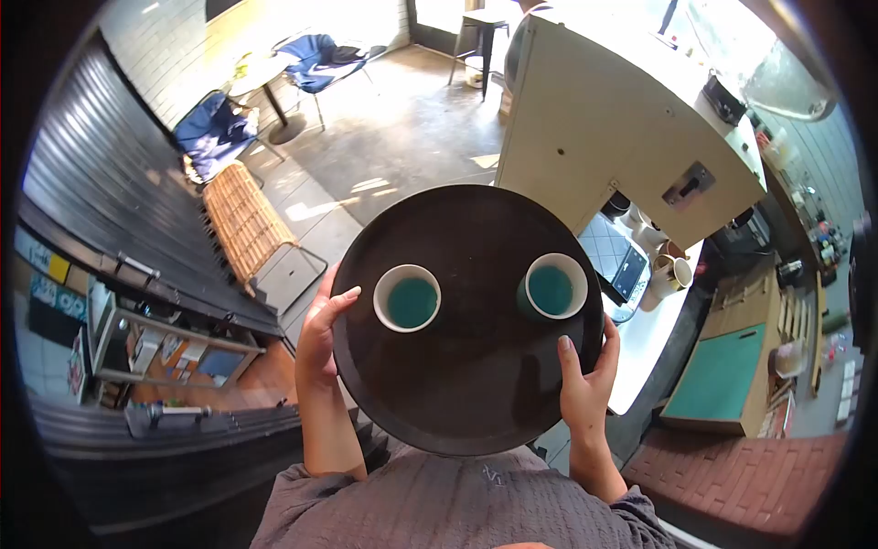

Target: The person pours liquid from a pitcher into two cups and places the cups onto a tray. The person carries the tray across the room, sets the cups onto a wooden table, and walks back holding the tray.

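Observation:
A round dark tray [466, 384] is held level in front of my chest. My left hand [320, 325] grips its left edge, thumb on the rim and the fingers mostly hidden. On the opposite edge my right hand [588, 375] holds the tray, its thumb on the top surface and its fingers around the rim. Two white-rimmed cups with blue-green liquid stand upright and apart on the tray, a left cup [408, 299] and a right cup [552, 287]. Neither cup is touched by a hand.
A white counter [631, 375] with a tablet [629, 273] and several cups runs along the right. At left are a wicker bench [242, 218], a corrugated wall [101, 128] and blue-draped chairs [210, 128]. Grey floor [393, 114] lies ahead.

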Available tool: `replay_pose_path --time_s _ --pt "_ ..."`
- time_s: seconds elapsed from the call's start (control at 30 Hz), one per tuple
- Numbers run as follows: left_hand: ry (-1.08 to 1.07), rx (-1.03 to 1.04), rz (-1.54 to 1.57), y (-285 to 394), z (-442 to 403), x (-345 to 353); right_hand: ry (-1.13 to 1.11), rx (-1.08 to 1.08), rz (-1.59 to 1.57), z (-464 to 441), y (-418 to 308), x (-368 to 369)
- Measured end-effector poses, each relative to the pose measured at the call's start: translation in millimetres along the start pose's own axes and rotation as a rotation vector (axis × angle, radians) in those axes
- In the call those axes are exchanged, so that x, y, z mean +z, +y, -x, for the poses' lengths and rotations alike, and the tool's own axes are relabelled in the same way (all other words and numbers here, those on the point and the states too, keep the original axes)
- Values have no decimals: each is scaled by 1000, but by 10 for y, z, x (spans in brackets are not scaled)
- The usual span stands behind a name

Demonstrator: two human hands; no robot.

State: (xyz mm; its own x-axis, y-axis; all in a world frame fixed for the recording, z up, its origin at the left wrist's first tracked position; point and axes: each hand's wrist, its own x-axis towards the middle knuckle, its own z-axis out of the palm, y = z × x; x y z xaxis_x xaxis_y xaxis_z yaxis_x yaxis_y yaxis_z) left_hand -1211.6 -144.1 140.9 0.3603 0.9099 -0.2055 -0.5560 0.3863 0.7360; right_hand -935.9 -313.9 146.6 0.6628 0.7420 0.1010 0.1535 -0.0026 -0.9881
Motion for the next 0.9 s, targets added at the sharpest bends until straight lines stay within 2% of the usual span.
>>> replay_pose_path --time_s 0.07,0.17,0.3,0.43,0.53,0.6,0.7,0.8,0.9 --pt "-40 -7 17 146 -170 -112 66 -60 148 3 37 200" --pt "-10 -29 -10 378 -348 -315 105 13 92 11 -59 584" --pt "-39 -55 -16 635 -603 -660 134 8 131 10 -80 1011" --pt "-40 -72 -26 884 -791 -832 119 44 111 -47 -68 1331" --pt "-33 -54 -55 1034 -924 -929 100 -4 92 -164 -50 1526" --pt "-13 -40 -79 1119 -1010 -964 119 -68 197 -276 -131 1656" --pt "-4 -12 -96 1180 -1166 -1095 19 -70 76 -495 -207 1816" --pt "48 17 -179 1271 -1307 -1202 6 -83 158 -695 -278 1976" --pt "45 28 -187 1347 -1502 -1438 -42 -84 75 -906 -243 2183"
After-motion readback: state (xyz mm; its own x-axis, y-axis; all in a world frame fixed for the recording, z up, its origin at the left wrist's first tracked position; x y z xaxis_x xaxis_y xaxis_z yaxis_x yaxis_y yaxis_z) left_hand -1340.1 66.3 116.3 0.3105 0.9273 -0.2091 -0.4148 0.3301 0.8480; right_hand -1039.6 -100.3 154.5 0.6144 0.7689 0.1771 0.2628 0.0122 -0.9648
